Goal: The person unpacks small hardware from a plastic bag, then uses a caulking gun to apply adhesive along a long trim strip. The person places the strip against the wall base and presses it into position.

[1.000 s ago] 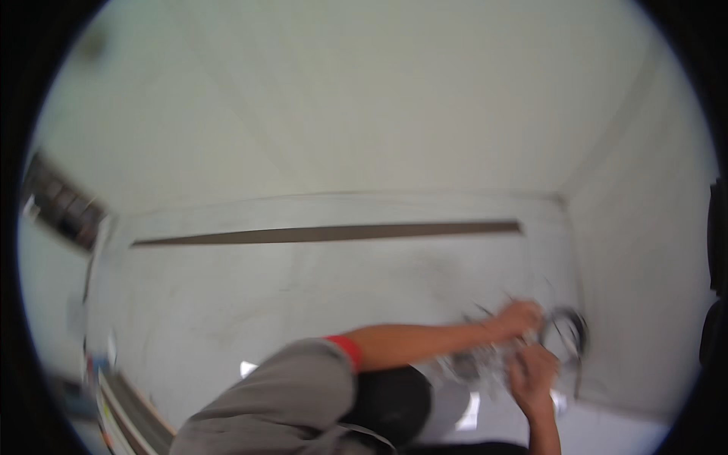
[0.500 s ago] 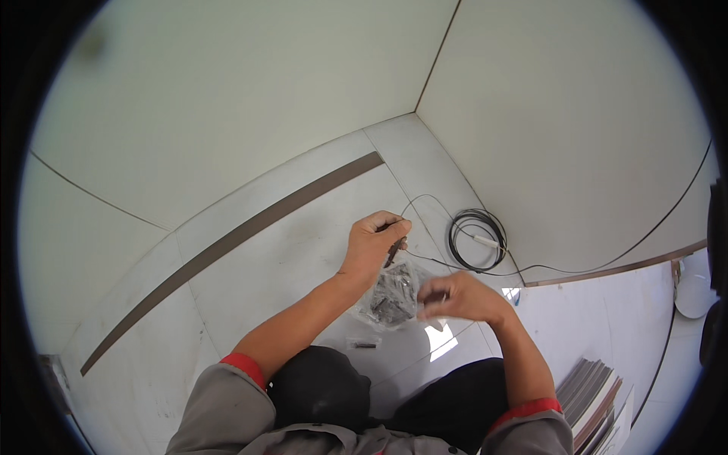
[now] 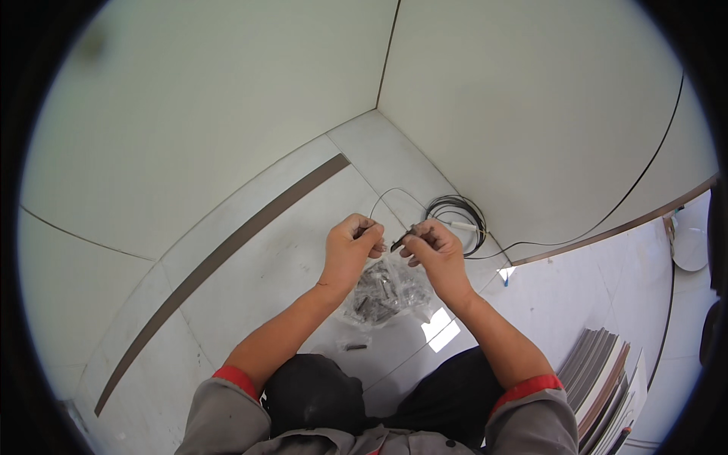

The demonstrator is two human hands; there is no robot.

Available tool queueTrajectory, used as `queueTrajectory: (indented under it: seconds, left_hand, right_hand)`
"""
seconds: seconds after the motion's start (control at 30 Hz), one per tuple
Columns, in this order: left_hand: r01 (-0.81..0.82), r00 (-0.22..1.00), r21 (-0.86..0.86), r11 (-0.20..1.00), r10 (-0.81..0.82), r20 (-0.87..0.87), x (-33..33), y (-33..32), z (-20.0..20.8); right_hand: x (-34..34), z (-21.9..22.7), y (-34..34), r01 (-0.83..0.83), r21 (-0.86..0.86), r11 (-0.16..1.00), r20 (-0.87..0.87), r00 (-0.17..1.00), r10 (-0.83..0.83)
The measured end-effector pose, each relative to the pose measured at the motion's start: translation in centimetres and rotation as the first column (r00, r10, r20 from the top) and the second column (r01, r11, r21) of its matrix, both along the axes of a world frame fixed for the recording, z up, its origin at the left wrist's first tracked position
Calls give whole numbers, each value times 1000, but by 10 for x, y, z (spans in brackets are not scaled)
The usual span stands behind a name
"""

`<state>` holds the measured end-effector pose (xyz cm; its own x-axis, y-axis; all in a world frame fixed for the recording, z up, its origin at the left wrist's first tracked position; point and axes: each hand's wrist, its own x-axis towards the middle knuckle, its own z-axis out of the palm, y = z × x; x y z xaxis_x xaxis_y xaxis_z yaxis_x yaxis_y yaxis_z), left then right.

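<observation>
My left hand (image 3: 353, 249) is closed in a pinch around the thin dark cable (image 3: 395, 189), which arcs over to a black coil (image 3: 481, 221) on the floor. Facing it, a short distance away, my right hand (image 3: 441, 256) grips a small dark narrow piece (image 3: 399, 243) between thumb and fingers; its exact kind is too small to tell. Below both hands lies a clear plastic bag (image 3: 397, 294) with several small dark pieces inside. A small clear packet (image 3: 356, 347) holding a dark piece lies nearer to me.
A long brown strip (image 3: 250, 230) lies on the tiled floor to the left. Pale panels (image 3: 220, 83) meet in a corner ahead. A white connector-like part (image 3: 461, 225) sits on the coil. Stacked grey and brown strips (image 3: 599, 371) stand at the lower right, beyond my knees.
My right hand has risen from beside the plastic bag to face my left hand, and now shows a small dark piece in its fingers. The view has shifted, sliding the scene leftward.
</observation>
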<state>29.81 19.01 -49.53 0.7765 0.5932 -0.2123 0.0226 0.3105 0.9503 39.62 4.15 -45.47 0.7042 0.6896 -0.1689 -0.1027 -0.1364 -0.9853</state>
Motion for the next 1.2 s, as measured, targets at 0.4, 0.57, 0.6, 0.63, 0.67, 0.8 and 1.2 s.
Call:
queueTrajectory:
  seconds: [0.4, 0.57, 0.6, 0.63, 0.67, 0.8, 1.2]
  left_hand:
    - [661, 693, 655, 365, -631, -347, -5, -51, -74]
    - [553, 823, 674, 490, -197, -533, -11, -9, -143]
    - [527, 824, 671, 522, -119, -554, -17, 10, -166]
    - [612, 742, 611, 502, -98, -663, -29, 28, -189]
    - [688, 645, 537, 488, -72, -761, -45, 39, -210]
    - [818, 507, 353, 455, -279, -815, -64, 28, -247]
    - [921, 389, 262, 288, -672, -630, 5, -61, -227]
  right_hand:
    - [94, -48, -99, -93, -46, 995, -36, 995, 91]
    - [62, -115, -136, -263, -272, 926, -146, 962, 230]
    - [58, -139, -150, -307, -333, 892, -111, 952, 286]
    - [55, -158, -160, -276, -326, 904, -191, 956, 223]
    - [50, -171, -169, -251, -323, 913, -274, 948, 164]
    - [46, -194, -206, -115, -281, 953, -345, 938, 12]
    - [92, -165, -173, -172, -303, 937, -217, 970, 109]
